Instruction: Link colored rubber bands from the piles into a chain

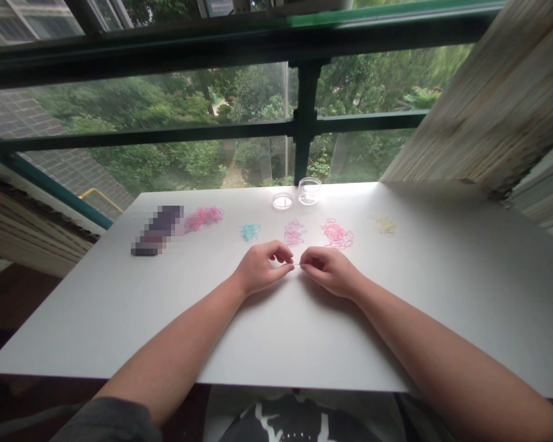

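Fingertips of the left hand and right hand pinch shut on a thin pale band stretched between them, low over the white table, just nearside of the lilac pile, apparently for easy reach.

A tiny pale elastic band is pinched between the fingertips of the left hand and the right hand, stretched thin and level in the small gap between them, just above the white bench; its colour is too faint to tell. Both hands rest on the bench near its middle, knuckles up, fingers curled inward, thumbs and forefingers meeting on the band.
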`<act>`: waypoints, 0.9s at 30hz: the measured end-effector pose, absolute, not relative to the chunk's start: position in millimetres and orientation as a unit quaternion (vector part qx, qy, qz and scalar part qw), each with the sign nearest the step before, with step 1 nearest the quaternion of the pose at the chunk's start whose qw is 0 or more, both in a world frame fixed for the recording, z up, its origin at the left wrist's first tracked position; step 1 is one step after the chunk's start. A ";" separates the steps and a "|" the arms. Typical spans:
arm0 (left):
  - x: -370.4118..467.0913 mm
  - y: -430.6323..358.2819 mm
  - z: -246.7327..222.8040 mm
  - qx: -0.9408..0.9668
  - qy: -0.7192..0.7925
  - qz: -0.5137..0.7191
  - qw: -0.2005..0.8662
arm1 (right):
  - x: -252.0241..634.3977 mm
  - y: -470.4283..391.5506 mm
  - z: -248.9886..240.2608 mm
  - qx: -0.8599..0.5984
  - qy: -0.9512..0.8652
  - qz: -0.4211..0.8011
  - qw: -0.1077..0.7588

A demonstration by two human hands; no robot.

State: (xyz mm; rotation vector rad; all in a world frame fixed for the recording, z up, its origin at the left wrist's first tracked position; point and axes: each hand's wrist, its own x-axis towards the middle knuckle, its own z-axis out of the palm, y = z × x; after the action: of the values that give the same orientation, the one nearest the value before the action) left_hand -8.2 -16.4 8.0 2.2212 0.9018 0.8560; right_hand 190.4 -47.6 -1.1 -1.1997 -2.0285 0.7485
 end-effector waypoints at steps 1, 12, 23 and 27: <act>-8.4 -16.4 7.9 0.834 0.339 0.322 0.294 | 190.5 -47.8 -1.0 -0.459 -0.774 0.286 0.328; -12.9 -16.5 8.1 0.850 0.336 0.286 0.289 | 190.8 -47.8 -1.2 -0.466 -0.763 0.296 0.336; -9.7 -18.8 7.6 0.861 0.334 0.276 0.268 | 188.8 -47.7 -1.5 -0.475 -0.757 0.295 0.339; -7.6 -19.1 7.6 0.861 0.342 0.279 0.254 | 189.1 -47.0 -1.2 -0.476 -0.761 0.288 0.333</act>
State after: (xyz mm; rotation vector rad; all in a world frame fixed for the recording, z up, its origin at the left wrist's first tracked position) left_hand -7.6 -19.1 7.6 2.3387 0.9283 0.7582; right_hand 189.1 -47.0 -1.2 -1.2439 -1.9872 0.7525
